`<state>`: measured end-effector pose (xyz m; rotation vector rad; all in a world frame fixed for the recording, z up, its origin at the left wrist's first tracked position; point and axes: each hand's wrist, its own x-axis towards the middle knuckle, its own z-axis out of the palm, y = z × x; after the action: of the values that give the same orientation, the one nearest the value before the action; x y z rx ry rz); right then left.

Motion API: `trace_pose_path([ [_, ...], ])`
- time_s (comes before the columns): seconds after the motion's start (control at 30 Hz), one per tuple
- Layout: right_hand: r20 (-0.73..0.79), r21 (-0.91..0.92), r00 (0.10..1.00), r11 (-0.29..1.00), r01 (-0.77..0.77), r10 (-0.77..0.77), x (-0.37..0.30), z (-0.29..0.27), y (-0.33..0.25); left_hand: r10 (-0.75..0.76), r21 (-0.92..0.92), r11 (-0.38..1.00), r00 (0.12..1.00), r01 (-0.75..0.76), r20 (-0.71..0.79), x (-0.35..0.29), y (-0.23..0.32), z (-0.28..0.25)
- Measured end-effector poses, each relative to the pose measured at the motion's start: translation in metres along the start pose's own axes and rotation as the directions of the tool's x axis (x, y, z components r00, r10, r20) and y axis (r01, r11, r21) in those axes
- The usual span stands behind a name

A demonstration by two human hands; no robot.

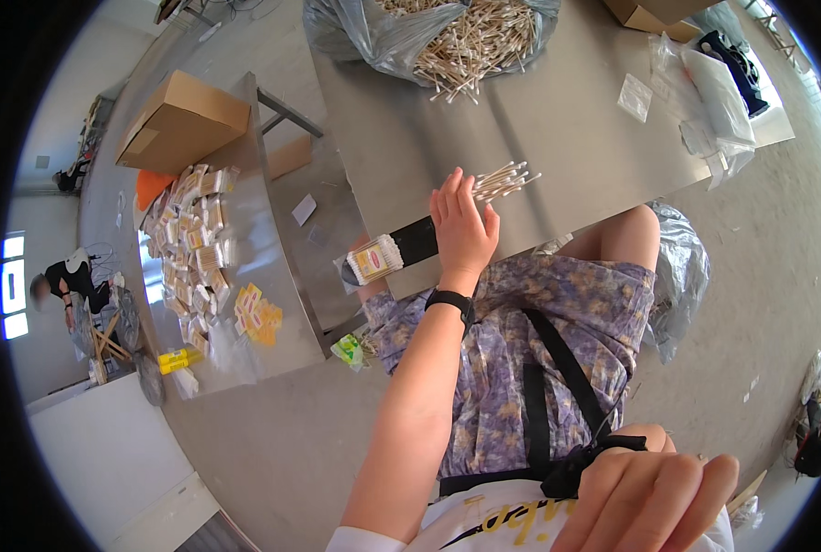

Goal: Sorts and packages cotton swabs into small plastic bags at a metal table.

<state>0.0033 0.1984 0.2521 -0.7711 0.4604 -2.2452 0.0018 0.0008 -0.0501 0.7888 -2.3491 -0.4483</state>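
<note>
Right hand (645, 497) nearest camera, lower right of frame. Risks, as judged: loose cotton swabs (507, 182), just above centre of frame on tabletop (594, 156), may roll or scatter if left hand (464, 230) brushes them; swab packet (374, 259), left of centre at tabletop edge, may drop if nudged; heaped swabs (484, 46) in grey bag (364, 41), top of frame, may spill if bag gets tugged. Left grip: fingers extended, thumb apart, nothing visibly pinched; fingers just beside loose swabs, contact unclear. Right grip: fingers bent, cannot tell whether holding anything.

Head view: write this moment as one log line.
left hand: open beside loose swabs; right hand: raised near chest; swab pack: at table edge
</note>
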Motion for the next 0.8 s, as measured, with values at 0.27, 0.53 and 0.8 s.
trace_pose_path([
  [0.27,0.006,0.046,1.0,0.999,-0.025,0.025,0.005,0.002,0.003,-0.011,0.01,1.0,1.0,0.011,0.01,-0.002,-0.002,-0.001],
  [0.53,0.041,0.205,0.996,0.975,-0.081,0.074,0.008,-0.01,0.003,0.015,0.008,1.0,1.0,-0.015,0.001,0.0,-0.003,-0.002],
  [0.8,-0.082,0.214,0.994,0.975,-0.057,0.076,0.004,-0.014,-0.005,0.0,0.022,1.0,1.0,-0.001,0.023,-0.001,-0.004,-0.004],
])
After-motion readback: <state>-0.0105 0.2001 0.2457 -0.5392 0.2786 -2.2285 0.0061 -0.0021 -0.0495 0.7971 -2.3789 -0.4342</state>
